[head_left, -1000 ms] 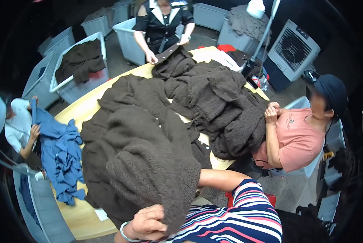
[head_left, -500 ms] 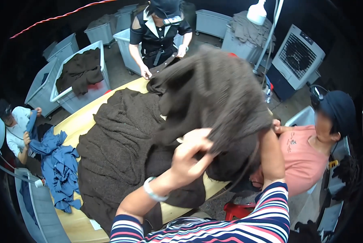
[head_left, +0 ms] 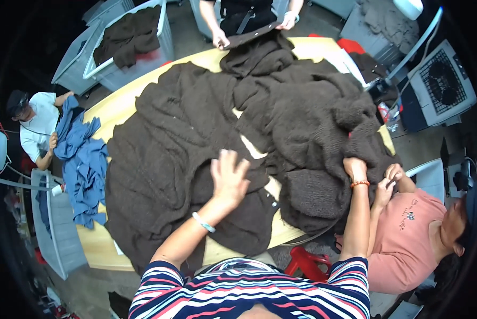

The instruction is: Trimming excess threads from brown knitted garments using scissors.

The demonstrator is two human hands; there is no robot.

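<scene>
My left hand [head_left: 229, 181] hovers over or rests on a spread dark brown knit garment [head_left: 169, 133], palm down, fingers apart and holding nothing. A second dark brown knit garment [head_left: 313, 127] lies bunched on the right half of the table. My right hand [head_left: 355, 167] is closed on a fold at its right side, the fingertips partly hidden in the cloth. Close beside it, the hands [head_left: 390, 181] of a person in a pink shirt pinch something small at the garment's edge. Across the table, another person's hands [head_left: 254, 32] stretch a dark buttoned edge.
All this lies on a pale wooden table [head_left: 103, 255]. Blue garments [head_left: 84, 170] lie at its left end, handled by a person in white [head_left: 39, 122]. A grey bin [head_left: 164, 37] with brown garments stands far left. A lamp pole [head_left: 416, 45], a fan unit [head_left: 440, 80] and a red stool [head_left: 307, 263] stand at the right.
The brown garment that was lifted and swinging now lies down on the table's right side. My left hand has let go and spread its fingers; my right hand has emerged from behind the cloth.
</scene>
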